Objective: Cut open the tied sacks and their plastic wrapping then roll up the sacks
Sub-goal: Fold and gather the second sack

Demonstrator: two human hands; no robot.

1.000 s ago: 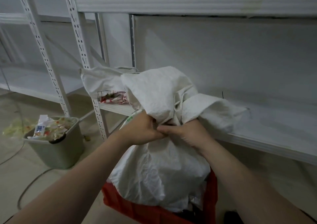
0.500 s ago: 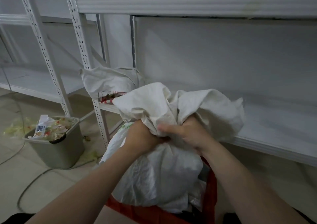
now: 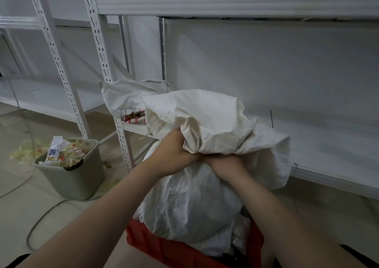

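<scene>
Standing upright, the sack (image 3: 190,202) has its neck gripped by both hands (image 3: 196,157).

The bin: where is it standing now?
In the head view, the bin stands on the floor at the lower left, just left of the rack post and the sack.

**Operator body, head view: bare hands and bare forearms**

The left hand (image 3: 174,153) and right hand (image 3: 222,162) are uncovered. Knuckles and the wrist show on the left hand; only the back and wrist of the right hand show. The left forearm (image 3: 92,233) and right forearm (image 3: 287,216) are bare along their whole visible length, each widening toward the lower edge of the view. A dark fabric strip (image 3: 12,260) shows under the left forearm and a dark fabric patch (image 3: 361,257) beside the right forearm; the garment type cannot be determined.
</scene>
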